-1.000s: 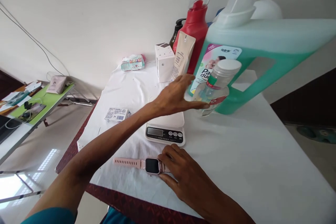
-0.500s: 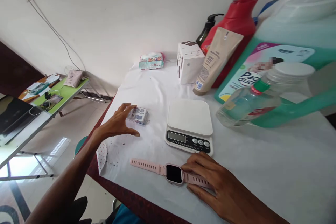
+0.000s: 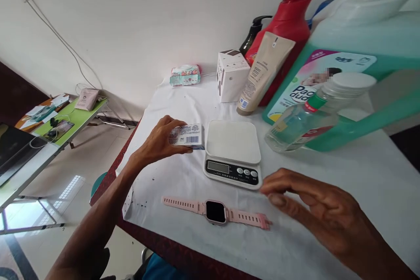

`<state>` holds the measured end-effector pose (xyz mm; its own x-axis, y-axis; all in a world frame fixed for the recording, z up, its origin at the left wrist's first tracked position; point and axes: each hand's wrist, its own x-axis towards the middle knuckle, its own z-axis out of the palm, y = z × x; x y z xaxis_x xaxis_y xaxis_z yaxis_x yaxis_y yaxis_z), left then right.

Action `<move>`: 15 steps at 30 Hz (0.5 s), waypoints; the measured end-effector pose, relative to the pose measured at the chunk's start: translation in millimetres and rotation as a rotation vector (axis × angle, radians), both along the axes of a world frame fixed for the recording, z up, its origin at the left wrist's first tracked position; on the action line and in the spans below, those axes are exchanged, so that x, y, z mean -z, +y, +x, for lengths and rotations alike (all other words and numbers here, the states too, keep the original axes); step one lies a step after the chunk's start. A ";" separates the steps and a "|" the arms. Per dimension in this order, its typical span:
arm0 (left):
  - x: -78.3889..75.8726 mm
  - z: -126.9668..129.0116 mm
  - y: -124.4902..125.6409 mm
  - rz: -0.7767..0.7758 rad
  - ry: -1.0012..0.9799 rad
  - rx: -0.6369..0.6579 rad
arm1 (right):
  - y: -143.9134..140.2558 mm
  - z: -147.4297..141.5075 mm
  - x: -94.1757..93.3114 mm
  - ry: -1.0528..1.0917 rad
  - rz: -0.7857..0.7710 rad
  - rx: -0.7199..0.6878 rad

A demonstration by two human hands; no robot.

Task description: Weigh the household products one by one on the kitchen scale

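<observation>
My left hand (image 3: 160, 142) grips a small white box with a barcode (image 3: 187, 135) and holds it just above the cloth, right beside the left edge of the white kitchen scale (image 3: 232, 151). My right hand (image 3: 315, 203) hovers with fingers apart and nothing in it, to the right of the scale's front and above the cloth. A pink smartwatch (image 3: 216, 211) lies flat near the table's front edge, its strap end just left of my right hand.
On the white-clothed table (image 3: 328, 245) stand a clear plastic bottle (image 3: 305, 120), a big green jug (image 3: 354, 65), a red bottle (image 3: 288, 26), a beige tube (image 3: 262, 74), a white carton (image 3: 231, 74) and a wipes pack (image 3: 185, 74). A green side table (image 3: 75, 118) stands at left.
My left hand went from the bottle to the small box, picked it up and carried it toward the scale. My right hand lifted off the watch strap.
</observation>
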<state>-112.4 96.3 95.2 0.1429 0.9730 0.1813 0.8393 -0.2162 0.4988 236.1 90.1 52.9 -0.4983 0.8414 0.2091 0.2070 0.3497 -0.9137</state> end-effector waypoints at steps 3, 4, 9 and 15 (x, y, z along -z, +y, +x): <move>-3.7 40.7 18.2 -0.008 -0.016 0.146 | 4.6 5.5 2.7 0.086 -0.037 0.234; -2.0 53.4 25.2 -0.015 -0.019 0.179 | 6.1 6.7 4.4 0.100 -0.038 0.302; 16.4 95.0 52.8 -0.024 0.032 0.221 | 13.7 5.9 14.3 0.086 -0.081 0.532; 19.9 91.2 58.6 -0.028 -0.020 0.204 | 18.3 -0.5 25.8 0.034 -0.167 0.592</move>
